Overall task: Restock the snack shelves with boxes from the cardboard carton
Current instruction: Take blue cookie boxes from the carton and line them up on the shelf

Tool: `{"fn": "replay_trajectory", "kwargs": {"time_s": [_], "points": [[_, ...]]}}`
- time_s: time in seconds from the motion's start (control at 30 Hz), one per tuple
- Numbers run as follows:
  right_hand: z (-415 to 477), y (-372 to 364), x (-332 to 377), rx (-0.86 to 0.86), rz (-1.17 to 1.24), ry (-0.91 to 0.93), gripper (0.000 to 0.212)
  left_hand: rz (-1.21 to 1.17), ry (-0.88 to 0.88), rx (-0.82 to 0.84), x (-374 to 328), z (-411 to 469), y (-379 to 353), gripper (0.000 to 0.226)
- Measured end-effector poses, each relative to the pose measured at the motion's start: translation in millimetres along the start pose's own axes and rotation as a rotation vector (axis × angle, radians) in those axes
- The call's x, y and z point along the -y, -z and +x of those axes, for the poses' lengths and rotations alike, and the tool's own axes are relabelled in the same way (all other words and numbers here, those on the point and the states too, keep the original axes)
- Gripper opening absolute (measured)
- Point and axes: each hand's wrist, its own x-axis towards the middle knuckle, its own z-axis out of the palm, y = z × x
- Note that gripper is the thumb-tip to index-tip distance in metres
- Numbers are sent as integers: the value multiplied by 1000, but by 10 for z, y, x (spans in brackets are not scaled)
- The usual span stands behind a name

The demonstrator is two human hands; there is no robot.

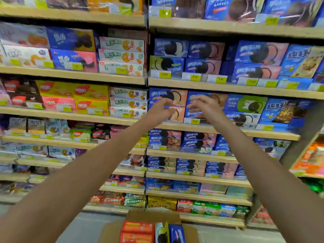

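Observation:
My left hand (160, 110) reaches up to the middle shelf, its fingertips at the front of a blue and peach cookie box (177, 97) stacked on another like it. Just to the right, my right hand (204, 105) hovers with fingers spread in front of the neighbouring blue boxes (192, 114). Neither hand holds anything. The cardboard carton (152, 217) stands open on the floor at the bottom centre. It holds orange boxes (138, 228), a green and white cookie box (162, 233) and a blue one (176, 234).
Wooden shelves (228, 87) packed with snack boxes fill the whole view, with yellow price tags (195, 121) along their edges. Another shelf unit (308, 155) juts out at the right. Grey floor (87, 227) lies beside the carton.

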Motion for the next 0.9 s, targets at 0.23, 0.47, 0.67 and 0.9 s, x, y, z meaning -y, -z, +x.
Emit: {"fn": "replay_trajectory", "kwargs": {"time_s": [0.23,0.47,0.67,0.9], "points": [[589,-446,-906,67,-34,-188,13,43,131,111,925,611,-252,43],[803,-811,-1982,79,-34,-402,17,5,283,242,1839,893,-828,37],[648,-1006,-2975,102,-4,-638,31,13,464,352,2646,887,-1447,35],[285,-1161,-4334,141,101,-967,14,-128,785,436,3567,498,-2401,11]]}}
